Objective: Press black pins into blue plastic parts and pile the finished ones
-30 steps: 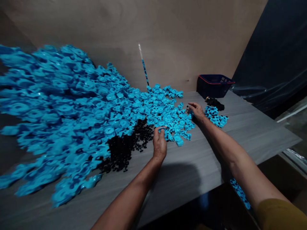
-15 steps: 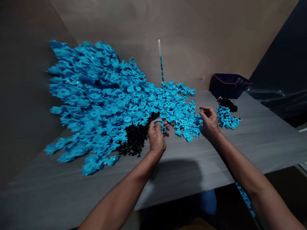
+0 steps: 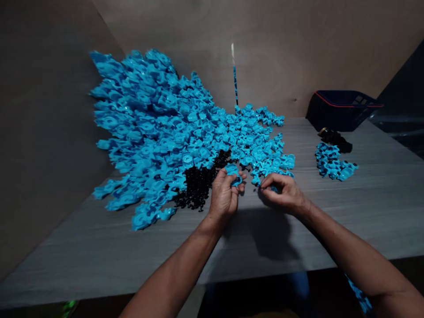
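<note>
My left hand (image 3: 223, 194) is closed round a blue plastic piece (image 3: 233, 172), pinned between thumb and fingers just above the table. To its right, my right hand (image 3: 286, 193) is closed in a pinch on a small dark piece (image 3: 262, 188), mostly hidden by the fingertips. It looks like one of the small black plastic pieces (image 3: 195, 185) heaped left of my left hand. A large pile of similar blue plastic pieces (image 3: 149, 128) rises behind and to the left, thinning out toward my right hand.
At the right, a smaller cluster of blue pieces with black spots (image 3: 333, 162) lies by a black object (image 3: 336, 140). Behind them stands a dark blue basket (image 3: 341, 110) with a red rim line. A thin upright stick (image 3: 235, 79) stands near the wooden back panel (image 3: 271, 53).
My right hand has come toward my left hand and nearer the table's front, still pinching. My left hand keeps the blue piece, now tilted differently. The view has shifted left.
</note>
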Demonstrator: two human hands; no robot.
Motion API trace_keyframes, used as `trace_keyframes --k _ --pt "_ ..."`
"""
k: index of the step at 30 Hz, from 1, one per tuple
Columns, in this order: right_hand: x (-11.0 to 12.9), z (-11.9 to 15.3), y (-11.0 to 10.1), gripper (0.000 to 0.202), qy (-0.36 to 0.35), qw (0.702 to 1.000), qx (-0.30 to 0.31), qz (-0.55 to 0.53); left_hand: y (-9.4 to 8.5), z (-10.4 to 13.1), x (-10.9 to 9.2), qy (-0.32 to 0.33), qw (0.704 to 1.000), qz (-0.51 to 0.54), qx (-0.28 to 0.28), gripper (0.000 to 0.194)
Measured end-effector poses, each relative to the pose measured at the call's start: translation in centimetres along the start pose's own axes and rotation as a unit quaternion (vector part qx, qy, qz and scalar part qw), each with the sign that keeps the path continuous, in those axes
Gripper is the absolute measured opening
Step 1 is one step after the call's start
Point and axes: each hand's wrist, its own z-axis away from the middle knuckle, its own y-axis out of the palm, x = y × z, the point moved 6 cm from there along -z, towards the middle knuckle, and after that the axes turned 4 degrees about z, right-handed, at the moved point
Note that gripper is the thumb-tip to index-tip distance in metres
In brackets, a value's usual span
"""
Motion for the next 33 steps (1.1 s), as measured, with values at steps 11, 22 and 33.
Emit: trace_keyframes --k 11,22,33 --pt "-1.2 0.5 1.7 0.016 -0.054 0.987 0.043 0.142 -1.2 -0.4 -0.6 0.035 0.996 -0.082 0.015 0.039" --pt "2.0 0.3 -0.9 0.014 -0.018 0.993 -0.113 0.014 0.8 2.2 2.1 0.005 0.988 -0.105 0.116 0.038" --pt "3.6 0.9 -0.7 0.007 -0.144 0.974 -0.136 0.112 1.3 3.2 2.5 0.000 0.980 -0.130 0.151 0.039"
